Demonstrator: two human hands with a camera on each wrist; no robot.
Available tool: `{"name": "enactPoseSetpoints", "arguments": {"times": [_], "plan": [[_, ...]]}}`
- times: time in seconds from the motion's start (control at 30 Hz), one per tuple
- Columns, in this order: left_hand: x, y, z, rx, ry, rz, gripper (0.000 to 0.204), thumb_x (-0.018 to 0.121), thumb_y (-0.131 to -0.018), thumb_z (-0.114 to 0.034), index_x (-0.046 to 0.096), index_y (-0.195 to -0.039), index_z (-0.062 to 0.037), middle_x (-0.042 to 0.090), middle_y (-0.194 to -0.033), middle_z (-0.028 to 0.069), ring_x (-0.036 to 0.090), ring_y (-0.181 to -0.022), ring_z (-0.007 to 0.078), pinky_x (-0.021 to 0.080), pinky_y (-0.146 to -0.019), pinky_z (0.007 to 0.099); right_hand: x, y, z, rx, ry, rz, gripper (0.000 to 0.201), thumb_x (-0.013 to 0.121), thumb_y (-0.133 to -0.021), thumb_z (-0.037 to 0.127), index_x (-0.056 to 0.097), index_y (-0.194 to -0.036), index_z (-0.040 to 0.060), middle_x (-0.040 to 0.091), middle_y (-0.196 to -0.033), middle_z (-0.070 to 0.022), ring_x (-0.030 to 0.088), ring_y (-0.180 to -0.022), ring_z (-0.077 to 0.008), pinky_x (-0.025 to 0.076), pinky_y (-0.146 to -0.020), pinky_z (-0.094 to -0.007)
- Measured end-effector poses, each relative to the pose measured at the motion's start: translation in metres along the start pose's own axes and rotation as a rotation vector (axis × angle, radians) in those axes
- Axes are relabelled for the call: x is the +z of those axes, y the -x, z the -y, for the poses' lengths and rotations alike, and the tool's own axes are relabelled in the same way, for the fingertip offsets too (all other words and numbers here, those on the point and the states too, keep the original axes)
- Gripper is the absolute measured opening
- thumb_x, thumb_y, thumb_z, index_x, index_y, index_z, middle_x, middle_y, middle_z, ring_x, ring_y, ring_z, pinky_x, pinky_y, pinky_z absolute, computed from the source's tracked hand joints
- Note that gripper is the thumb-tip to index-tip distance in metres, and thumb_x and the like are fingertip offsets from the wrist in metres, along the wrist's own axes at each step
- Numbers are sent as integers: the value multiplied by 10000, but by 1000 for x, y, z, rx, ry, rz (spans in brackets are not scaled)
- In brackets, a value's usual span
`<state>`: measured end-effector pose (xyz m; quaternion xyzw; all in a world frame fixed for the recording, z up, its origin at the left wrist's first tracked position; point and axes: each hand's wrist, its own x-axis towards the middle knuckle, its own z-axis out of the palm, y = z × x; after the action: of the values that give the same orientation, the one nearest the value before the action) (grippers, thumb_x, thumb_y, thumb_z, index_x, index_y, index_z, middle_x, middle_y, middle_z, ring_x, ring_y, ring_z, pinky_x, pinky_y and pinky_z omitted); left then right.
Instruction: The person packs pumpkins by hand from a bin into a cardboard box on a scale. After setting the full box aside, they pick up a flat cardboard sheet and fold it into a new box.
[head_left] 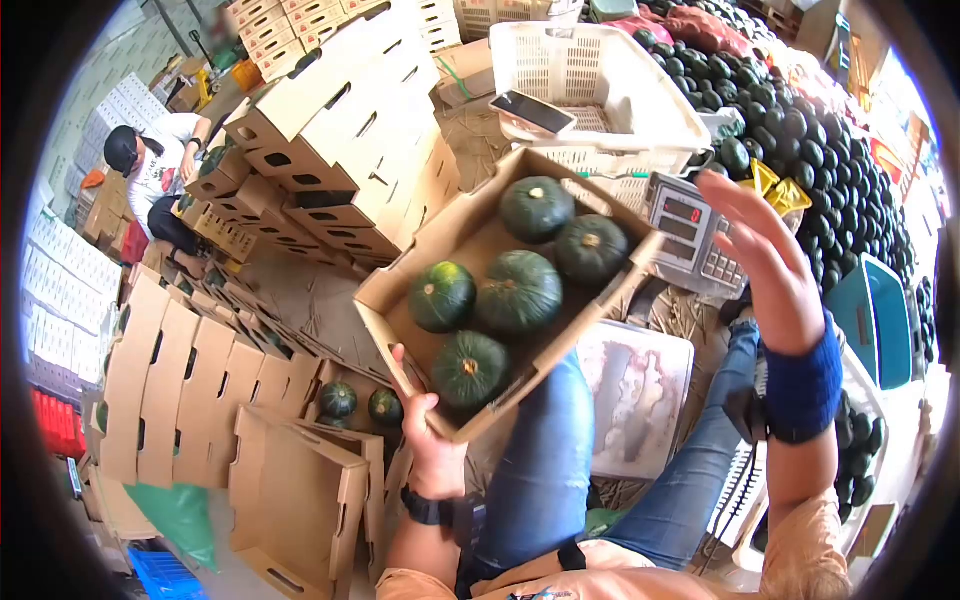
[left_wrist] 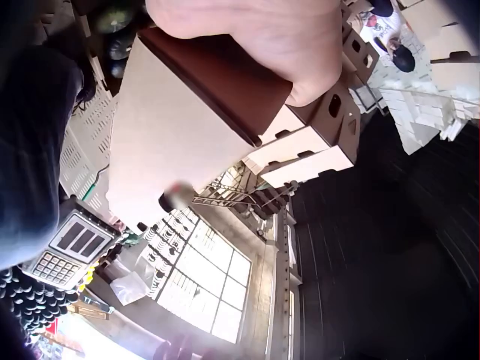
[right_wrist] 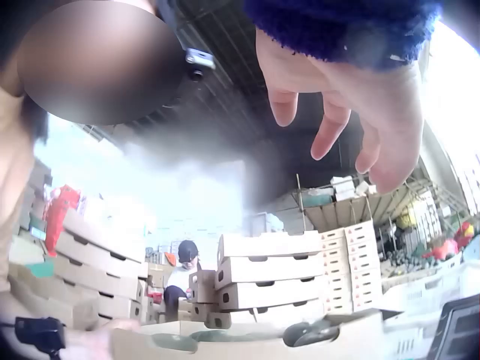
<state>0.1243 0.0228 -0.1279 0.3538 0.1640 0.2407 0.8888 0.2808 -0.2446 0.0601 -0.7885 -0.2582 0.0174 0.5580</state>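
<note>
A cardboard box (head_left: 450, 245) with several dark green pumpkins (head_left: 520, 290) in it is held tilted above the person's lap. The left hand (head_left: 437, 460) grips its near left corner, thumb over the rim. In the left wrist view that hand (left_wrist: 262, 30) overlaps the carton's pale outer side (left_wrist: 169, 127). The right hand (head_left: 765, 265), below a blue wristband, is raised apart from the box with fingers extended, next to a digital scale (head_left: 690, 235). Its loosely spread fingers hold nothing in the right wrist view, where the hand (right_wrist: 360, 112) hangs above the box rim (right_wrist: 247, 349).
Stacked cartons (head_left: 340, 130) stand behind and at the left, near an empty carton (head_left: 290, 490). A white crate (head_left: 640, 110) bears a phone (head_left: 535, 112). A large pile of dark green produce (head_left: 850, 170) and a teal bin (head_left: 880, 320) lie right. Another person (head_left: 165, 160) sits far left.
</note>
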Motion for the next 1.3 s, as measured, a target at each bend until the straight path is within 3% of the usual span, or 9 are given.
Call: {"name": "enactPoseSetpoints", "arguments": {"times": [0.23, 0.37, 0.5, 0.63, 0.7, 0.77, 0.9, 1.07, 1.3], "plan": [[-30, -109, 92, 176, 132, -306, 888, 462, -686, -63, 67, -1463, -231, 207, -1445, 133, 287, -1310, 293, 323, -1056, 477, -33, 78, -27, 147, 256, -277, 408, 559, -824, 407, 604, -1063, 80, 361, -1416, -170, 349, -1311, -308, 287, -1039, -478], [-71, -177, 176, 272, -616, -739, 840, 560, -784, -121, 59, -1451, -21, 154, -1480, 216, 215, -1365, 319, 181, -1123, 447, -58, 132, -55, 251, 341, -311, 293, 548, -843, 277, 594, -1062, 89, 386, -1395, -158, 345, -1311, -299, 270, -1051, -471], [-38, -153, 135, 22, -875, -782, 790, 556, -842, -218, 100, -1425, 58, 131, -1482, 254, 140, -1385, 341, 117, -1134, 405, -63, 182, -65, 376, 360, -371, 237, 529, -858, 164, 582, -1068, 69, 381, -1393, -124, 373, -1284, -249, 303, -1032, -418], [-26, -61, 67, 130, -542, -231, 630, 509, -881, -124, 213, -1429, -27, 285, -1438, 188, 295, -1321, 262, 258, -1076, 366, -105, 265, -136, 517, 404, -399, 405, 529, -832, 91, 493, -1233, 53, 392, -1377, -118, 382, -1262, -248, 298, -1041, -378], [-10, 8, 11, 50, -706, 158, 505, 532, -881, -113, 372, -1354, -41, 463, -1316, 127, 438, -1218, 229, 340, -1019, 361, -115, 310, -171, 612, 819, -228, 642, 558, -792, 103, 319, -1386, 51, 319, -1420, -142, 303, -1311, -299, 208, -1097, -401], [-8, 61, -39, 492, -1378, 456, 518, 639, -780, -140, 480, -1263, -38, 496, -1262, 148, 446, -1208, 317, 342, -1013, 441, -100, 326, -176, 466, 696, -316, 723, 576, -777, 116, 251, -1419, 59, 256, -1451, -159, 259, -1333, -318, 185, -1109, -405], [-3, 142, -118, 669, -1941, 1, 673, 697, -671, -159, 454, -1292, -61, 428, -1324, 164, 341, -1254, 412, 288, -1039, 498, -80, 356, -169, 533, 867, -168, 792, 602, -716, 27, 271, -1426, 141, 112, -1486, -206, 126, -1391, -350, 199, -1105, -403], [-88, 171, -165, -294, -2270, -320, 310, 699, -744, -216, 642, -999, -50, 646, -819, 142, 625, -803, 315, 488, -715, 401, -88, 377, -179, 573, 765, -205, 773, 611, -712, 27, 306, -1408, 166, 122, -1478, -217, 141, -1385, -353, 210, -1103, -407], [5, 211, -225, 334, -1175, -88, 310, 653, -824, -230, 580, -980, 28, 642, -905, 114, 621, -823, 241, 493, -755, 347, -121, 378, -134, 493, 356, -298, 508, 531, -830, 55, 441, -1328, 103, 264, -1456, -122, 423, -1231, -253, 369, -1006, -368]]}}
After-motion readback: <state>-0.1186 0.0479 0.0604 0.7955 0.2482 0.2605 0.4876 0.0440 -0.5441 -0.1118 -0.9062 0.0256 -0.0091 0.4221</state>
